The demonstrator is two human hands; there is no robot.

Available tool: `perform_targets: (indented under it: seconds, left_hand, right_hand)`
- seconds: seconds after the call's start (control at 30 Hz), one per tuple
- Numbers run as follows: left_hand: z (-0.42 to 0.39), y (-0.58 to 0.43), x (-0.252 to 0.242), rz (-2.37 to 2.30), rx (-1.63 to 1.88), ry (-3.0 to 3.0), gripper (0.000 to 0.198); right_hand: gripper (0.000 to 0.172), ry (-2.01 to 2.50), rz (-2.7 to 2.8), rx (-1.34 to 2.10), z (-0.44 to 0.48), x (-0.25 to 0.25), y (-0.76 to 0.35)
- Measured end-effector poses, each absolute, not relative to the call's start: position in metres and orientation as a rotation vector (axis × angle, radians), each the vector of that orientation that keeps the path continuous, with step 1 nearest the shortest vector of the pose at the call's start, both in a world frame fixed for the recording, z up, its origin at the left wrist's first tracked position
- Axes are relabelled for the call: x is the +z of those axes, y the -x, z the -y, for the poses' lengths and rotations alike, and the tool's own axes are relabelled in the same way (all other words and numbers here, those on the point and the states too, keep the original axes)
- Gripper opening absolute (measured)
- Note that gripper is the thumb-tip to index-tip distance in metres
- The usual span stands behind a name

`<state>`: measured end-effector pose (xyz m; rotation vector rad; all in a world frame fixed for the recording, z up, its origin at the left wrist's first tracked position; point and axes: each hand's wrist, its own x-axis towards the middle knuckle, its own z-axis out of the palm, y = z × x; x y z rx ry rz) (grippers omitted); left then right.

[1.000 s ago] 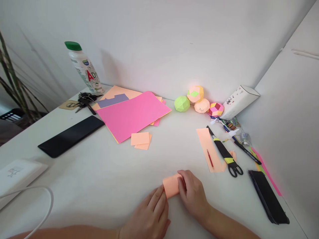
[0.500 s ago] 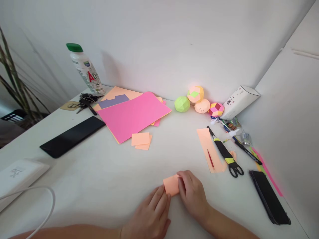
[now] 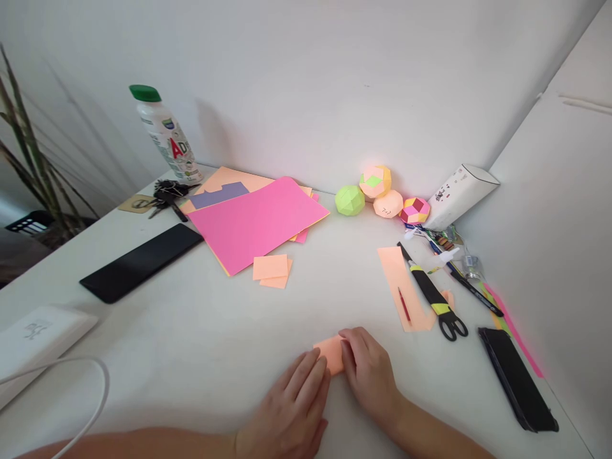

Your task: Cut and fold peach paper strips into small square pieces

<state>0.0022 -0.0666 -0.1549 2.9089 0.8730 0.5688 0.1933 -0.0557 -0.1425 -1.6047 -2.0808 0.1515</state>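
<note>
A small piece of peach paper (image 3: 333,354) lies on the table between my hands; it looks folded, though my fingers cover both ends. My left hand (image 3: 291,401) rests flat over its left side, fingers stretched out and pressing on it. At the right edge, my right hand (image 3: 370,370) pinches the paper between thumb and curled fingers. Beyond them, two small peach paper rectangles (image 3: 270,267) overlap. Off to the right are a peach paper strip (image 3: 392,268) with a thin red pointed tool (image 3: 404,306) on it, and black-and-yellow scissors (image 3: 433,290).
Pink paper sheets (image 3: 258,223) sit at the back, near paper balls (image 3: 350,201) and a white tube (image 3: 461,194). To the left are a bottle (image 3: 167,137), keys (image 3: 169,191), a black slab (image 3: 141,262) and a white box (image 3: 43,341) with a cable. A black case (image 3: 517,379) lies right.
My left hand has slid slightly up and right, so its fingers cover more of the paper's left side. My right hand keeps its pinch in the same place.
</note>
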Motion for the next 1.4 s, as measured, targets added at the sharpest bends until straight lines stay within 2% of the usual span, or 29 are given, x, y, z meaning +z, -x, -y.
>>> perform_targets:
  seconds: [0.63,1.07,1.4]
  left_hand:
    - [0.068,-0.002,-0.16,-0.83,0.49,-3.01,0.045]
    - [0.068,-0.002,-0.162,-0.81,0.31,-2.941,0.049]
    - [0.069,-0.002,-0.165,-0.823,0.404,-2.974,0.048]
  right_hand:
    - [0.022,1.582,2.08,0.123,0.055,-0.143,-0.194]
    - [0.022,1.588,2.081,0.14,0.057,-0.145,-0.195]
    - [0.024,1.575,2.089,0.1,0.056,-0.142,-0.192]
